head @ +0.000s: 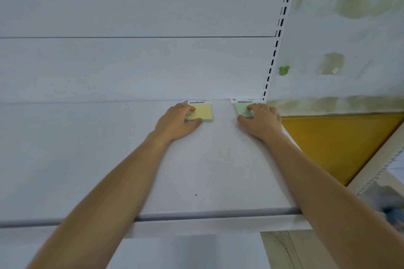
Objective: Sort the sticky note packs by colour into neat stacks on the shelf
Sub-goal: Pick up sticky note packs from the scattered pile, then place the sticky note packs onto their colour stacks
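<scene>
Two sticky note packs lie flat at the back of the white shelf (218,170), against the rear panel. The yellow pack (204,111) is on the left, with a blue edge showing under it. My left hand (177,122) rests on its left part, thumb at its front edge and fingers on top. The green pack (241,109) lies to the right near the slotted upright. My right hand (261,119) covers its right half, thumb along the front edge. Both packs have white header cards at the back.
A white slotted upright (277,37) rises at the shelf's right rear corner. Beyond it is a stained white wall (349,28) with a yellow panel (334,142) below. The shelf's front lip (196,214) runs across the lower view.
</scene>
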Demonstrator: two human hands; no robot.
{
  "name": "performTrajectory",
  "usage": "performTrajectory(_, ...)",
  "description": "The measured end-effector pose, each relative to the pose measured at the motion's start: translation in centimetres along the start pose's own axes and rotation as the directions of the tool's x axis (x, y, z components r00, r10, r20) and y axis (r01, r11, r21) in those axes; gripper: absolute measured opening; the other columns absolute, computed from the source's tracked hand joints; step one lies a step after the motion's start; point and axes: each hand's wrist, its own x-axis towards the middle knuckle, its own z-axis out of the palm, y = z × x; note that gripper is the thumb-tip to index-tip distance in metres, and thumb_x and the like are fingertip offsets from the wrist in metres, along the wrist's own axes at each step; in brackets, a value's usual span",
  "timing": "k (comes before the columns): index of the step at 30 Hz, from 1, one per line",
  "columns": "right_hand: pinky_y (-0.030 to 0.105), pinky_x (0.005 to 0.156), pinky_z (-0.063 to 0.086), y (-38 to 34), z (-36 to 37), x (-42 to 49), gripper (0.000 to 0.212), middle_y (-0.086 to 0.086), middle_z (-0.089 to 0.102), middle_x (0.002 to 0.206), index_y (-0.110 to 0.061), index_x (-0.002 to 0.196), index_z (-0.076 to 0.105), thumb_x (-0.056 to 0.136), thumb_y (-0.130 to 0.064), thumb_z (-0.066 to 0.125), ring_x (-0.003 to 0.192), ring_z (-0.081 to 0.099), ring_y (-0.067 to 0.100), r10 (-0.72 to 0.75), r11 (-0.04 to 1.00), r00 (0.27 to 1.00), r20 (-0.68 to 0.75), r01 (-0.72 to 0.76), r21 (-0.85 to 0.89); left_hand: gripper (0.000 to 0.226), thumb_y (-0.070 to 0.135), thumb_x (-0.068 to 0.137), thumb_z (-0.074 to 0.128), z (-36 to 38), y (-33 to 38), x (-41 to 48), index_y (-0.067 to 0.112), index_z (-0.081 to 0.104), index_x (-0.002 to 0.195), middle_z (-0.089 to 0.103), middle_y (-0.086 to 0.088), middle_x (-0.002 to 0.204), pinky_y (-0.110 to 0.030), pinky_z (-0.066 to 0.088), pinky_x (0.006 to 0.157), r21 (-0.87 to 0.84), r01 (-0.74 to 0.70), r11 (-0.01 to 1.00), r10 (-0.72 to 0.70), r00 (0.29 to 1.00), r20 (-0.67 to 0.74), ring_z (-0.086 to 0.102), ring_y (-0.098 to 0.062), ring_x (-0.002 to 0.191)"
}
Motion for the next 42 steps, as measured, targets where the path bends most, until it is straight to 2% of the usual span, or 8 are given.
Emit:
performTrajectory(2, 0.040, 0.114, 0.018, -0.2, -0.2, 0.3, 0.049, 0.002, 0.039, 0.146, -0.021, 0.131, 0.046, 0.085, -0.039, 0.051, 0.137, 0.026, 0.027, -0.069, 0.996, 0.991, -0.113, 0.074, 0.043, 0.054, 0.050, 0.088, 0.047, -0.4, 0.7, 0.0, 0.026, 0.041, 0.135, 0.029, 0.006, 0.153, -0.039, 0.031, 0.109, 0.054, 0.018, 0.998, -0.015, 0.998, -0.054, 0.030, -0.019, 0.139)
performTrajectory(5, 0.038, 0.113, 0.018, -1.7, 0.0, -0.5, 0.044, 0.001, 0.047, 0.141, -0.021, 0.129, 0.051, 0.087, -0.035, 0.053, 0.136, 0.030, 0.025, -0.268, 0.962, 0.944, -0.192, 0.271, -0.012, 0.047, 0.043, 0.094, 0.038, -1.4, 1.0, -0.7, 0.020, 0.041, 0.136, 0.037, 0.001, 0.149, -0.036, 0.032, 0.107, 0.222, -0.044, 0.974, 0.072, 0.990, -0.120, 0.035, -0.021, 0.136)
performTrajectory(8, 0.035, 0.110, 0.022, -5.0, 0.5, -1.6, 0.044, 0.001, 0.051, 0.136, -0.022, 0.131, 0.049, 0.089, -0.036, 0.050, 0.133, 0.034, 0.023, -0.461, 0.883, 0.886, -0.053, 0.452, -0.124, 0.045, 0.037, 0.097, 0.033, -4.3, 0.0, -1.2, 0.016, 0.043, 0.134, 0.046, -0.006, 0.143, -0.038, 0.037, 0.101, 0.383, -0.057, 0.922, 0.119, 0.983, -0.140, 0.044, -0.026, 0.128)
performTrajectory(13, 0.036, 0.108, 0.026, -13.2, 2.1, -4.0, 0.046, 0.002, 0.048, 0.140, -0.025, 0.136, 0.041, 0.093, -0.041, 0.043, 0.132, 0.036, 0.024, -0.579, 0.798, 0.810, 0.098, 0.587, -0.134, 0.044, 0.034, 0.098, 0.031, -11.4, -5.2, -4.4, 0.013, 0.041, 0.136, 0.050, -0.012, 0.137, -0.042, 0.040, 0.096, 0.487, 0.014, 0.873, 0.091, 0.977, -0.192, 0.045, -0.031, 0.125)
performTrajectory(22, 0.038, 0.109, 0.030, -32.7, 8.4, -11.7, 0.052, 0.005, 0.040, 0.146, -0.024, 0.142, 0.030, 0.095, -0.043, 0.036, 0.133, 0.037, 0.026, -0.749, 0.625, 0.626, 0.216, 0.777, -0.082, 0.043, 0.031, 0.097, 0.033, -24.8, -22.4, -18.2, 0.010, 0.043, 0.133, 0.052, -0.017, 0.131, -0.047, 0.041, 0.094, 0.568, 0.295, 0.768, -0.140, 0.943, -0.301, 0.048, -0.036, 0.120)
performTrajectory(27, 0.040, 0.110, 0.029, -42.6, 13.3, -16.3, 0.052, 0.006, 0.035, 0.149, -0.024, 0.143, 0.027, 0.096, -0.043, 0.033, 0.135, 0.034, 0.026, -0.793, 0.562, 0.544, 0.275, 0.827, -0.018, 0.044, 0.030, 0.097, 0.033, -29.8, -31.8, -25.7, 0.011, 0.040, 0.136, 0.050, -0.017, 0.133, -0.045, 0.043, 0.092, 0.523, 0.408, 0.748, -0.267, 0.907, -0.327, 0.048, -0.035, 0.120)
performTrajectory(36, 0.038, 0.109, 0.031, -57.1, 20.8, -15.9, 0.049, 0.008, 0.039, 0.146, -0.024, 0.140, 0.035, 0.094, -0.040, 0.039, 0.134, 0.036, 0.026, -0.819, 0.537, 0.499, 0.284, 0.841, 0.069, 0.042, 0.030, 0.097, 0.033, -36.0, -45.1, -28.6, 0.017, 0.039, 0.137, 0.042, -0.013, 0.142, -0.046, 0.039, 0.100, 0.414, 0.547, 0.728, -0.439, 0.835, -0.332, 0.041, -0.032, 0.129)
performTrajectory(42, 0.037, 0.102, 0.036, -64.2, 25.8, -11.4, 0.050, 0.016, 0.046, 0.134, -0.020, 0.137, 0.040, 0.091, -0.039, 0.047, 0.126, 0.042, 0.031, -0.747, 0.665, 0.622, 0.235, 0.714, 0.221, 0.042, 0.029, 0.097, 0.037, -37.8, -51.6, -23.9, 0.019, 0.038, 0.137, 0.046, -0.014, 0.134, -0.041, 0.041, 0.096, 0.307, 0.499, 0.810, -0.387, 0.849, -0.358, 0.046, -0.031, 0.122)
